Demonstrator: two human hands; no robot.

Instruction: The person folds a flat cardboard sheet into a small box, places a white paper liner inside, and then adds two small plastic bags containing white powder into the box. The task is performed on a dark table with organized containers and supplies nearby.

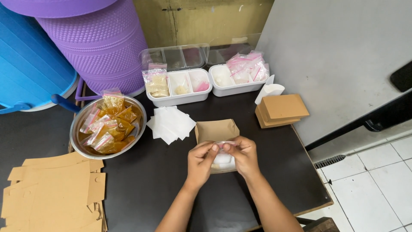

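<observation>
Both hands (223, 157) w/ clear bag (224, 160)

Even, soft daylight, faint shadows, mild glare on the metal bowl (108, 124), wide-angle bending at the edges.

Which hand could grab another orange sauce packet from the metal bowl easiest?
Probably the left hand: the metal bowl sits on its side. The right hand would have to cross over.

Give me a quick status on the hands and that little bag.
Left hand and right hand both pinching the small clear bag at its top. Bag held over open brown box. Nothing in the way.
</observation>
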